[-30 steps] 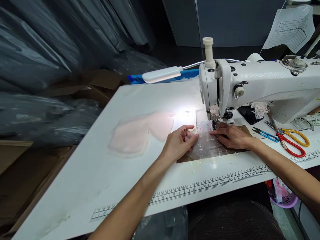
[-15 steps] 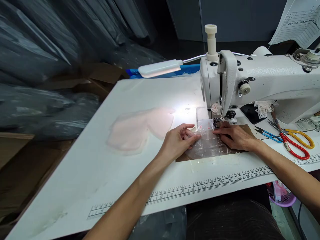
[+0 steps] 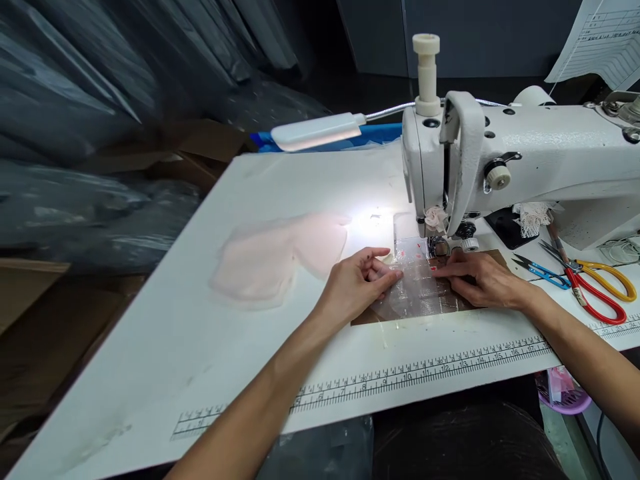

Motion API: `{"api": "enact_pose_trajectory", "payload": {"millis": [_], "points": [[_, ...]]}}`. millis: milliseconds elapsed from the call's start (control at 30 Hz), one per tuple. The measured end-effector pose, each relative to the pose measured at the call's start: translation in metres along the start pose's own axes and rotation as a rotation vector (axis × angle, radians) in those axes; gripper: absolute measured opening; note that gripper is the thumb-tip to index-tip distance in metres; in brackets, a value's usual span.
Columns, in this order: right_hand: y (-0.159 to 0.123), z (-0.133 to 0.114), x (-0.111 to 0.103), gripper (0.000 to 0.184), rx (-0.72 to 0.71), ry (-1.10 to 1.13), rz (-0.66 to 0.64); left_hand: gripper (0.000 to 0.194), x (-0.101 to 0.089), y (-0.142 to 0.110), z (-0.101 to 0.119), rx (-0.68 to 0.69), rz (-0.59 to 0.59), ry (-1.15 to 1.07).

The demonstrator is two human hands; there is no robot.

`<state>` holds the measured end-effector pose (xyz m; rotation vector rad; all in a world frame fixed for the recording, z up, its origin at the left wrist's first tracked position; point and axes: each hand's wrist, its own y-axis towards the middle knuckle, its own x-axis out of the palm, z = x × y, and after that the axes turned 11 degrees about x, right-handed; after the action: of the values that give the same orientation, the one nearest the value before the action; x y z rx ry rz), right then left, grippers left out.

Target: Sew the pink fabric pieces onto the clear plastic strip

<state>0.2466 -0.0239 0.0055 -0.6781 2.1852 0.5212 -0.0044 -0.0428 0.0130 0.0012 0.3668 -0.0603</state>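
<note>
A piece of sheer white fabric (image 3: 419, 288) with small red marks lies at the presser foot (image 3: 439, 247) of a white sewing machine (image 3: 545, 143). At its left edge, my left hand (image 3: 357, 280) is closed, thumb and curled fingers pinching the fabric. My right hand (image 3: 483, 280) rests to the right of the presser foot. Its index finger stretches left onto the fabric, and its other fingers are partly hidden beneath. Under the fabric is a brown sheet (image 3: 370, 317). Pale pink sheer pieces (image 3: 270, 263) lie left of my left hand.
Blue thread snips (image 3: 543, 272) and red-and-yellow-handled scissors (image 3: 595, 283) lie on the right. A printed ruler (image 3: 380, 380) runs along the front edge of the white table (image 3: 150, 347). A lamp (image 3: 317, 132) hangs over the back.
My right hand has drawn slightly right, off the presser foot, exposing more red marks. My left hand stays in place. The view has shifted a little.
</note>
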Motion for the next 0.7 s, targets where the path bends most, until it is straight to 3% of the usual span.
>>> {"api": "enact_pose_trajectory", "payload": {"millis": [133,367,433,533,633,700], "points": [[-0.001,-0.002,-0.001,0.035,-0.08,-0.048,-0.066,0.057,0.0,0.0,-0.001,-0.005,-0.002,0.014],[-0.001,-0.008,0.0,0.036,-0.065,-0.103,-0.089,0.058,-0.002,-0.002,-0.001,0.032,-0.037,0.089],[-0.001,-0.008,0.0,0.036,-0.06,-0.107,-0.084,0.047,-0.003,-0.004,0.001,0.154,0.003,0.249],[-0.002,-0.008,0.001,0.036,-0.059,-0.114,-0.077,0.032,0.0,-0.003,0.003,0.488,0.089,0.623],[-0.003,-0.009,0.001,0.036,-0.056,-0.121,-0.065,0.029,0.005,0.005,0.004,0.816,-0.076,0.861],[-0.003,-0.009,0.002,0.036,-0.053,-0.128,-0.049,0.03,0.009,0.013,0.004,0.943,-0.236,0.933]]}}
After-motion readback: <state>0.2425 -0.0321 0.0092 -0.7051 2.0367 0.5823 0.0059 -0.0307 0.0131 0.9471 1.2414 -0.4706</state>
